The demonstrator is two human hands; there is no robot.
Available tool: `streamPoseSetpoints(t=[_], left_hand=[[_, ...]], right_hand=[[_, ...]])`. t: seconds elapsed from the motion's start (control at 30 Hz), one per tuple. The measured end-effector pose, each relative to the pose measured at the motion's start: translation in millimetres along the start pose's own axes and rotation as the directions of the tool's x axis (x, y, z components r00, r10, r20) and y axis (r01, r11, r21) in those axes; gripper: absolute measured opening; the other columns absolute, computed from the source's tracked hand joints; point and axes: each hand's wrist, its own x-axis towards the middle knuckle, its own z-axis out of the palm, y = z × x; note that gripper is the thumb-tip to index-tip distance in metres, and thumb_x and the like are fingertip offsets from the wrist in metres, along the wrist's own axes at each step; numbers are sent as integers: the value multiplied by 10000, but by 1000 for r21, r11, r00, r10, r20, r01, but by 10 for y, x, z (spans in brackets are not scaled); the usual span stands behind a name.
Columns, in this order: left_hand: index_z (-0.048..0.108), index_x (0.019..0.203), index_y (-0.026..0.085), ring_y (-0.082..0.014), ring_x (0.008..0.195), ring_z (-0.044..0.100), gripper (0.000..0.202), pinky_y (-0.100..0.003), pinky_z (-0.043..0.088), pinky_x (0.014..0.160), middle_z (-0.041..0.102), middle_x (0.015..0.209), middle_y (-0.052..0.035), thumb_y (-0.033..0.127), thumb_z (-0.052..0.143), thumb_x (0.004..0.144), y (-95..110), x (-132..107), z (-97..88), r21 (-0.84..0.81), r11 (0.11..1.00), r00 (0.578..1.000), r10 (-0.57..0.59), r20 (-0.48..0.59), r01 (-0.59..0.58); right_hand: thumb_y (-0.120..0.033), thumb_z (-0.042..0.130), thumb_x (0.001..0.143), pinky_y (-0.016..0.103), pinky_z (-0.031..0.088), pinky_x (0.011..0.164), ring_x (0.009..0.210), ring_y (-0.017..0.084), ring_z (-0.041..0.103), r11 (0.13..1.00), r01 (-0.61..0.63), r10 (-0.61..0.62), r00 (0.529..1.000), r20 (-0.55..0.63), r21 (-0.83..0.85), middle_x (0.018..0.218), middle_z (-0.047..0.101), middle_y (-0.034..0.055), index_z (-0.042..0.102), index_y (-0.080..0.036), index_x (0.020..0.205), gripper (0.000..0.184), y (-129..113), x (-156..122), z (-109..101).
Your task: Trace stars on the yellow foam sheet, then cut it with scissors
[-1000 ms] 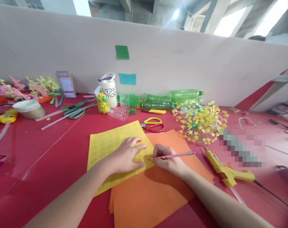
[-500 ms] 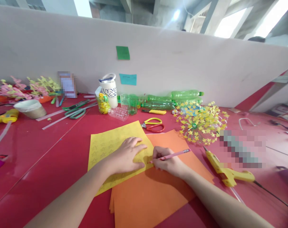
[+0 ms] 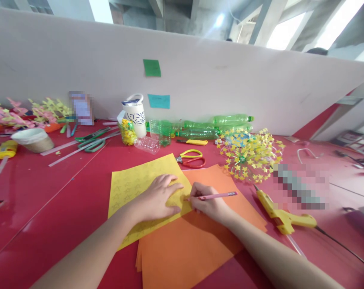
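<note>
My left hand [image 3: 158, 197] lies flat with fingers spread on a yellow paper sheet [image 3: 134, 184] marked with faint star outlines. My right hand [image 3: 207, 202] is closed round a pink pencil [image 3: 219, 195], whose tip touches the yellow sheet's right edge beside my left fingers. The yellow sheet partly overlaps a stack of orange paper [image 3: 188, 245] on the red table [image 3: 49, 200].
Red-and-yellow scissors [image 3: 191, 159] lie behind the papers. A yellow glue gun [image 3: 280, 212] with its cord lies to the right, near a yellow star ornament [image 3: 249, 154]. Green bottles [image 3: 218, 125], a white mug [image 3: 135, 113], green scissors [image 3: 92, 142] and a bowl [image 3: 33, 139] sit further back.
The pencil has shifted slightly left and its angle changed a little as my right hand works at the sheet's edge. My left hand stays pressed on the yellow paper.
</note>
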Motion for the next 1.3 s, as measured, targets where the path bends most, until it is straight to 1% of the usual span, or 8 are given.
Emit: streamPoseSetpoints(t=[0.13,0.37,0.67,0.93,1.17,1.3], left_hand=[[424,1241,311,-296,1227,258,529,-435,275,977,334,1312,-59,472,567,758,6,-9,-1,-16,1000,1000,7,-2,-7],[422,1244,309,-292,1228,256,528,-436,277,979,336,1311,-59,478,560,763,8,1,-3,4,1000,1000,7,5,-7],[425,1242,309,-286,1225,262,524,-428,274,982,338,1310,-58,477,564,765,10,-2,-13,8,1000,1000,10,0,-10],[431,1235,303,-293,1206,284,518,-432,288,970,352,1295,-58,454,570,760,11,3,-8,5,1000,1000,14,-1,-14],[427,1239,311,-303,1225,264,530,-441,279,974,336,1313,-61,475,573,757,12,-3,-12,-14,1000,1000,3,0,-3],[431,1235,306,-301,1223,267,531,-440,279,974,340,1303,-68,487,572,756,6,-7,-8,-10,1000,1000,7,-2,-7]], right_hand=[[-120,467,728,161,334,423,432,66,464,1000,-9,9,1000,-10,-7,533,524,-45,438,-180,692,76,0,8,3],[-114,472,723,164,335,425,425,66,457,1000,-3,2,1000,-29,-15,527,533,-41,445,-177,685,79,0,15,9],[-124,473,729,162,338,424,424,64,466,1000,-1,0,1000,-29,-21,523,534,-48,439,-180,680,82,6,14,15],[-171,476,743,159,345,376,414,72,466,996,-29,30,999,-16,89,540,533,-44,439,-184,712,50,18,9,-2],[-153,484,733,161,348,408,434,68,474,997,-26,26,1000,2,77,542,529,-44,444,-180,699,60,14,4,3],[-172,493,739,169,336,412,438,71,455,997,-25,26,999,-21,80,539,509,-48,447,-183,712,55,21,6,3]])
